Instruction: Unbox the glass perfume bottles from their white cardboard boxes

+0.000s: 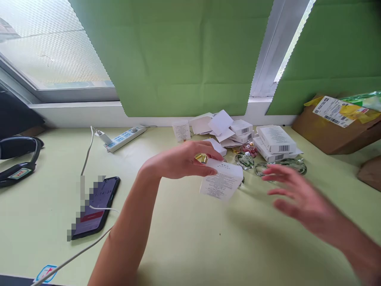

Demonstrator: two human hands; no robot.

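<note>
Pinching a small white box (222,180) and a gold cap (201,158), the left hand (181,161) holds both above the desk (190,246).
Far left lie a black phone (97,208) and a power strip (125,138); behind the box sit piled white cartons (272,143) and glass bottles (245,161); the right hand (294,194), blurred, hovers with its grip spread, holding nothing, near a brown parcel (330,127).

We record our left hand (181,161) raised toward 12 o'clock, fingers pinched closed; our right hand (293,194) at 3 o'clock, fingers spread, blurred.
</note>
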